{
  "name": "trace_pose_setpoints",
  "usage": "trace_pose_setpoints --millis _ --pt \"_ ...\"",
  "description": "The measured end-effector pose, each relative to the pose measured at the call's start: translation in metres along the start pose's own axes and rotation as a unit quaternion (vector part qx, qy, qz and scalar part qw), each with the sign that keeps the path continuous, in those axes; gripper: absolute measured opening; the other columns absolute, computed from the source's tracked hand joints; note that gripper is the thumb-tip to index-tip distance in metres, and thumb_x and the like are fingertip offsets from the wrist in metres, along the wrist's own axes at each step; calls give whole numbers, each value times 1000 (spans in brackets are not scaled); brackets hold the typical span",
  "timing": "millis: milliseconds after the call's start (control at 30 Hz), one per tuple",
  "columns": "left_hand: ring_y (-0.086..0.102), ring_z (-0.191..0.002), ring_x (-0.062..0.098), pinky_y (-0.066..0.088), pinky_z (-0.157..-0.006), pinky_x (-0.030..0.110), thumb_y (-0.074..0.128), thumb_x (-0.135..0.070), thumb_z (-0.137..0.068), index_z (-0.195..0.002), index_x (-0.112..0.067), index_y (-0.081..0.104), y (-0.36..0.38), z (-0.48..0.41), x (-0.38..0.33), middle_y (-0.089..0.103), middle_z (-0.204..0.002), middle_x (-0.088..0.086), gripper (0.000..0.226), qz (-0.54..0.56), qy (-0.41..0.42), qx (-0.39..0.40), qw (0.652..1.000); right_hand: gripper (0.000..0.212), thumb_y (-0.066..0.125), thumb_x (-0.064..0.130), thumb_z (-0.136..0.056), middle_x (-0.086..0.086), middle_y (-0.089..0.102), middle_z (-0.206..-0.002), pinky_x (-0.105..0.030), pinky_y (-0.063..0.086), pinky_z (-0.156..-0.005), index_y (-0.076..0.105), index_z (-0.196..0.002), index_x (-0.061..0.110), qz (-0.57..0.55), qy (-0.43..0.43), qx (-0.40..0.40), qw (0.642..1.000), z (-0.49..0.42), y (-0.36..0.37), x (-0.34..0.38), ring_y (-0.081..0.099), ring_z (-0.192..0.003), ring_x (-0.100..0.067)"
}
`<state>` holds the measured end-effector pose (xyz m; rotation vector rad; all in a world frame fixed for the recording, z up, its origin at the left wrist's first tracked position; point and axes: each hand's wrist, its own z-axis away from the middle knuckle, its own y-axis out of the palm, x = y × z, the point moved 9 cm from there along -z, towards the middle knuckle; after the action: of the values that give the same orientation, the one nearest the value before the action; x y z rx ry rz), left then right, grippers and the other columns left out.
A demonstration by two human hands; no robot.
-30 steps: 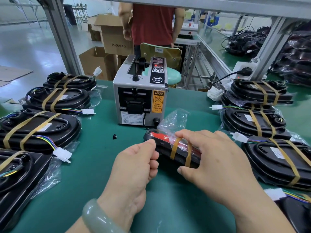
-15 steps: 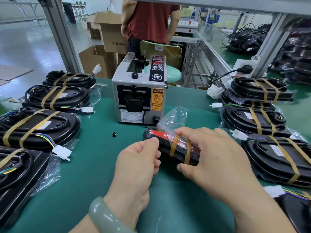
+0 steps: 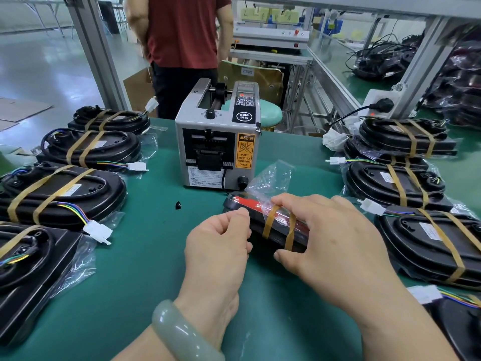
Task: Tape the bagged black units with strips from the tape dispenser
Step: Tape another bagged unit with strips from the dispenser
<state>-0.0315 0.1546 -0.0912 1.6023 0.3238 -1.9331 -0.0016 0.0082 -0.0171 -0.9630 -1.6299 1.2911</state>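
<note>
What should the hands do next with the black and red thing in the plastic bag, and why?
Probably lay it with the taped black units on the right. The bagged black and red unit, gripped on edge by the left hand and right hand, already wears two tan tape strips, like those finished ones.
</note>
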Motion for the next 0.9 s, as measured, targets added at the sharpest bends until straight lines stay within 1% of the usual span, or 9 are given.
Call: trace_pose_setpoints --millis 67,200,267,467,667,900 --pt "46 -44 5 42 -47 20 66 -25 -87 -67 -17 65 0 0 0 56 -50 -10 21 4 0 -2 1000 74 72 55 -64 23 55 -107 -26 31 -69 36 -129 53 1 1 1 1000 0 0 0 33 -84 -9" --pt "48 -46 7 42 -54 24 67 -27 -85 -67 -17 66 -1 0 -2 58 -53 -9 21 -2 6 -8 1000 74 71 56 -65 23 54 -106 -26 32 -70 36 -129 52 2 1 4 1000 0 0 0 33 -85 -10" --pt "48 -45 6 41 -53 22 68 -27 -85 -66 -17 66 -1 -1 -2 58 -52 -9 21 -4 9 -11 1000 73 71 56 -65 23 54 -106 -26 33 -70 35 -129 53 6 2 4 1000 0 0 1 33 -85 -10" --pt "46 -41 0 40 -41 12 69 -24 -84 -66 -16 66 0 -1 0 57 -47 -13 20 2 7 -13 1000 70 69 58 -66 21 54 -104 -26 29 -67 34 -127 52 19 6 0 1000 -1 1 2 31 -84 -10" --pt "45 -42 3 37 -41 12 69 -26 -85 -64 -17 65 -3 -3 0 56 -50 -10 23 -7 10 -8 1000 72 70 56 -64 22 55 -104 -27 30 -67 35 -127 53 3 14 -6 1000 -1 0 -1 32 -83 -10" --pt "44 -43 3 40 -43 12 66 -25 -87 -65 -17 64 -3 -4 -6 54 -49 -12 23 -31 33 12 999 73 71 57 -64 23 55 -105 -26 29 -66 32 -127 53 5 17 -7 1000 0 0 -1 31 -83 -9"
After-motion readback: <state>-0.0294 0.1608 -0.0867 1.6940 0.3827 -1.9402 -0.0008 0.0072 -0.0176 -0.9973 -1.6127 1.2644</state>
